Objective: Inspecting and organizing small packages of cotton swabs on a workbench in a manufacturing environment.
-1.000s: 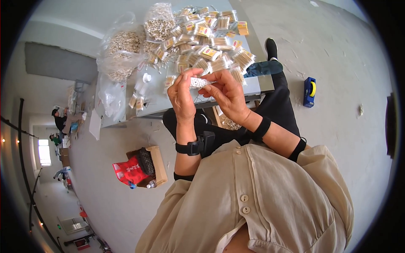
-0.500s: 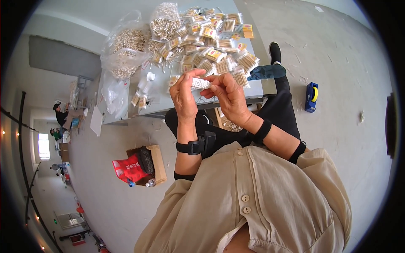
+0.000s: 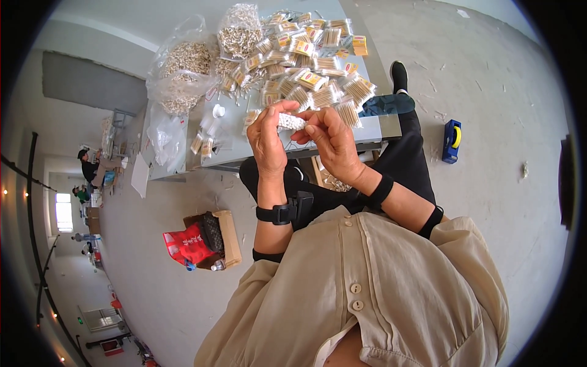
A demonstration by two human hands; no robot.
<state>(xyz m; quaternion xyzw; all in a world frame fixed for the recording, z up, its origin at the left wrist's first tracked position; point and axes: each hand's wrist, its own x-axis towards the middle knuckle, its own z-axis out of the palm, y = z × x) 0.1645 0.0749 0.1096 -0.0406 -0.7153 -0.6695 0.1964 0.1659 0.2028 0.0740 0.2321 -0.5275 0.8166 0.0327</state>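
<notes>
Surface [image 3: 234,136] carried a heap of swab packets [image 3: 309,79].
Clear bags of swabs [image 3: 185,60] occupied the surface's far left part. At the surface's near edge, the left hand [image 3: 267,139] curled around one end of a white-tipped swab bundle [image 3: 290,122]; the right hand [image 3: 335,145] pinched the other end.

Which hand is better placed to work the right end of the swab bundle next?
Probably the right hand: it pinches near that end of the swab bundle, while the left hand holds the opposite end.
</notes>
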